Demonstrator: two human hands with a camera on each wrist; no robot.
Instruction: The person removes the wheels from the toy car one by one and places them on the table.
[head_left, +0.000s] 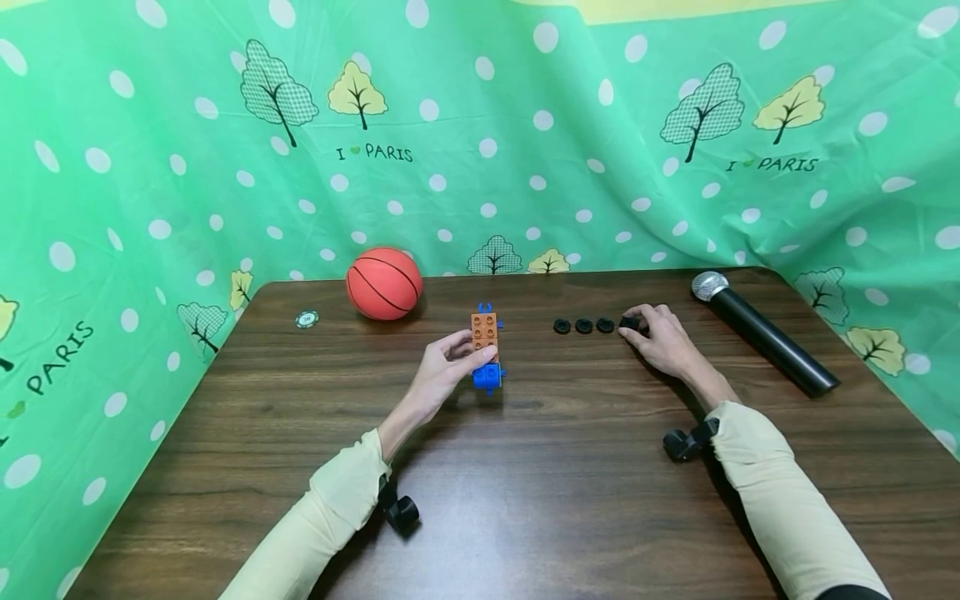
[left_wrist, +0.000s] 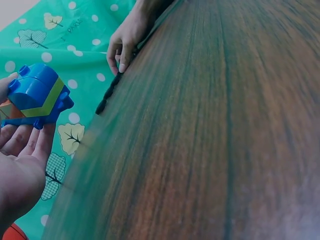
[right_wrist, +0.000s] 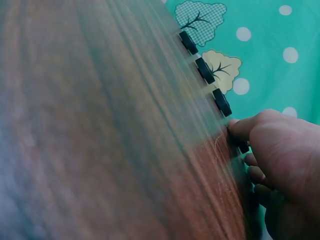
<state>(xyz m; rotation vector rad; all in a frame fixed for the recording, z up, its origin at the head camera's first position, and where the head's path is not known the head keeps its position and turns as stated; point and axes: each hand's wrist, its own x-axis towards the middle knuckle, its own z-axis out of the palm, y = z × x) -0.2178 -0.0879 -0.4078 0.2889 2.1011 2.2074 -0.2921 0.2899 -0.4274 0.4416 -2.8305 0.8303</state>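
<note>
My left hand (head_left: 438, 375) grips a toy block vehicle body (head_left: 484, 327), thumb on top and fingers along its far side. The body is orange with studs, with a blue rounded end below and small blue pegs at its edges. In the left wrist view that blue end (left_wrist: 40, 90) shows a yellow-green stripe, held above the tabletop. To the right, my right hand (head_left: 663, 342) pinches a small black wheel (head_left: 628, 322) on the table, partly hidden by the fingers. Three matching black wheels (head_left: 583, 326) lie in a row just left of it.
A small red basketball (head_left: 385, 283) sits at the back left, beside a round poker chip (head_left: 307, 319). A black microphone (head_left: 765, 333) with a silver head lies at the right. The brown wooden table (head_left: 525, 500) ends at a green dotted curtain (head_left: 450, 125).
</note>
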